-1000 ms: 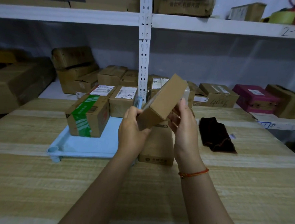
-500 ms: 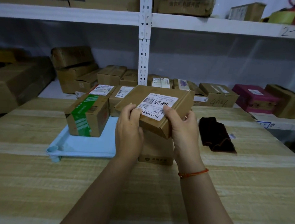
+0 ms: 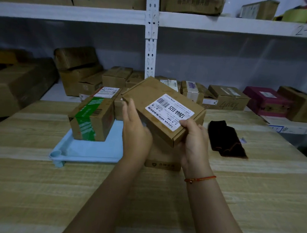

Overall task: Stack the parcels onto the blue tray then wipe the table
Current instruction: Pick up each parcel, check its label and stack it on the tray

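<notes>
I hold a flat brown parcel (image 3: 157,102) with a white barcode label face up, tilted, above the table. My left hand (image 3: 135,133) grips its left edge; my right hand (image 3: 195,138) holds its near right corner with the thumb on the label. Below it a brown box (image 3: 162,161) stands on the table, mostly hidden by my hands. The blue tray (image 3: 84,149) lies to the left and carries a green-taped parcel (image 3: 92,119) plus labelled parcels (image 3: 106,92) behind it. A dark cloth (image 3: 226,138) lies to the right.
The wooden table (image 3: 33,189) stretches toward me. Behind it a white shelf rack with a central post (image 3: 150,42) holds several cardboard boxes and a magenta box (image 3: 266,101). Large cartons (image 3: 13,87) sit at the far left.
I turned the flat parcel from standing on edge to label up, then rotated it further and shifted it slightly right. My right thumb now rests on the label.
</notes>
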`<state>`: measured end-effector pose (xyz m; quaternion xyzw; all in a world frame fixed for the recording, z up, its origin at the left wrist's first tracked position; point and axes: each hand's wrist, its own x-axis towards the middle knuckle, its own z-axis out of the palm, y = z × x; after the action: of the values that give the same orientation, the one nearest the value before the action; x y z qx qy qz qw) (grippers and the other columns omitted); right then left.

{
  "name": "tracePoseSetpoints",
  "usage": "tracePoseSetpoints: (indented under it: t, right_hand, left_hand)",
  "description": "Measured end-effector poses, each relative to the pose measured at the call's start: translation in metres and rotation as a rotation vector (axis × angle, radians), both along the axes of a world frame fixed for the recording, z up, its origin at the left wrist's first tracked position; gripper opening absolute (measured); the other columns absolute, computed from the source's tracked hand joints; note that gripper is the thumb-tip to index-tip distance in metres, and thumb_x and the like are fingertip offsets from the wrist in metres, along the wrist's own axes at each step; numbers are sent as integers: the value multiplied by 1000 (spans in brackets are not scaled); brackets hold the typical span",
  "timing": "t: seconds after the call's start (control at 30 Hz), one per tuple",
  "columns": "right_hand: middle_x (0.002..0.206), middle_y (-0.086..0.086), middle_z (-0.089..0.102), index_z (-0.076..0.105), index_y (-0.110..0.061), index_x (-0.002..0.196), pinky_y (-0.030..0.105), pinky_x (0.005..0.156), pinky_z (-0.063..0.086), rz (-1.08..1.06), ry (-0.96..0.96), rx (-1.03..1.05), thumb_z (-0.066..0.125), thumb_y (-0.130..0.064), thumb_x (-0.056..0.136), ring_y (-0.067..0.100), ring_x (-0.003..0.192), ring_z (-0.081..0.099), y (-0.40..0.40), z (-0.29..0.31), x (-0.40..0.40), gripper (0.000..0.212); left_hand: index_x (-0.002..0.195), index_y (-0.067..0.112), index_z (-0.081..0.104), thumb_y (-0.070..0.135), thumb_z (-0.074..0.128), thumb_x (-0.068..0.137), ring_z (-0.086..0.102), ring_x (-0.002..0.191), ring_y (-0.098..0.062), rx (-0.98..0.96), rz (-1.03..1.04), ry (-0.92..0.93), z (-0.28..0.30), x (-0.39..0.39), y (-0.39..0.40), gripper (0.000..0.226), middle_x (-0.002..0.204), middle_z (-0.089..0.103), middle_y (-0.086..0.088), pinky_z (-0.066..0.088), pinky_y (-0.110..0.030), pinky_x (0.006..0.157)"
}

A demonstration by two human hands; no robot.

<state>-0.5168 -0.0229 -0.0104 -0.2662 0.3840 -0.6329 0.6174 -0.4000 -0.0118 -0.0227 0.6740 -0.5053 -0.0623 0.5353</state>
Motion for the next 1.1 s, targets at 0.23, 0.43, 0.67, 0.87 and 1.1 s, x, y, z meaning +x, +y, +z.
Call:
tracePoseSetpoints:
  t: [0.23, 0.43, 0.67, 0.87, 1.1]
  right_hand:
    - [107, 15, 71, 48, -3, 129, 39, 76, 62, 27, -122, -1, 60, 1, 89, 22, 86, 74, -4, -6, 0, 42]
    - [110, 15, 70, 46, -4, 131, 37, 73, 62, 58, -138, -4, 60, 1, 89, 26, 95, 73, -5, -11, 3, 45]
    - [105, 9, 73, 52, -9, 130, 23, 53, 54, 2, -27, 40, 64, -19, 90, 11, 75, 74, -10, -15, 0, 43]
    - [104, 8, 71, 61, -21, 112, 30, 62, 51, -5, 150, 31, 58, -25, 94, 18, 88, 69, -11, -12, -2, 18]
    - [94, 2, 75, 64, -23, 119, 27, 60, 53, 34, 170, -15, 52, -19, 97, 15, 82, 72, -10, -12, 2, 25]
  left_hand:
    - [151, 19, 21, 46, 50, 93, 59, 118, -24, 111, -165, 685, 10, -2, -6, 70, 139, 52, -4, 50, -46, 100]
    - [145, 23, 33, 35, 63, 92, 68, 103, -15, 189, -302, 799, 3, -4, -8, 63, 118, 69, -1, 59, -33, 81]
    - [134, 24, 47, 19, 52, 98, 69, 97, -11, 104, -317, 817, 8, -1, -9, 37, 121, 68, 0, 58, -23, 64]
    - [135, 25, 48, 27, 45, 102, 69, 94, -12, 109, -273, 794, 11, 3, -8, 33, 117, 68, 0, 55, -25, 70]
    - [136, 29, 49, 36, 42, 102, 67, 101, -14, 106, -251, 714, 12, 8, -8, 35, 116, 68, 2, 56, -37, 87]
